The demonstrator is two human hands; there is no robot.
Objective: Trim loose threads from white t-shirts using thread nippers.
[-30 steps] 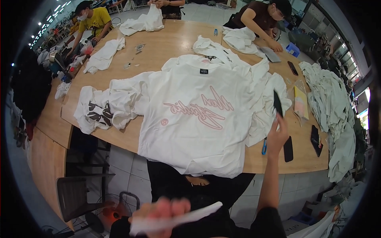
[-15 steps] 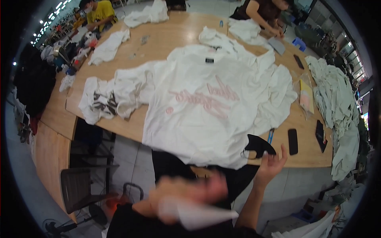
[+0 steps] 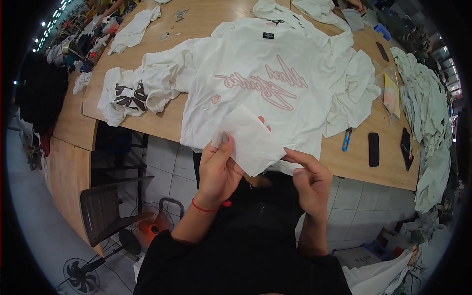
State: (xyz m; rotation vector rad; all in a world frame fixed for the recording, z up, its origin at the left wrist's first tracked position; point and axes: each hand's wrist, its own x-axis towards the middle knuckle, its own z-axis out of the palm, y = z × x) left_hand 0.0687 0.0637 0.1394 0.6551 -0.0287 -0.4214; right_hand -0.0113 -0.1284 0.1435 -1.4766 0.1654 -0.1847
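My left hand (image 3: 219, 169) is closed on a thin, folded white sheet, like tissue paper (image 3: 253, 142), with the thumb on its face. At the sheet's right corner, my right hand (image 3: 312, 179) touches it with the index fingertip; the other fingers are curled and the thumb stands a little apart. Whether a finger grips the corner from behind is hidden. Beyond the sheet, a white T-shirt (image 3: 201, 110) with pink outlined lettering and a dark neck label lies spread on the wooden table (image 3: 196, 12), its lower edge near my body.
Bunched white garments (image 3: 162, 73) lie left of the shirt. To its right are a blue cutter (image 3: 347, 139), a dark phone (image 3: 374, 149), a black item (image 3: 407, 149) and a plastic packet (image 3: 391, 96). Pale cloth (image 3: 410, 83) hangs over the right edge. A chair (image 3: 101, 214) and fan (image 3: 81, 276) stand left.
My left hand has risen from near my body with the white sheet. My right hand has come from the table edge to its corner. The black piece at the shirt's edge no longer shows there.
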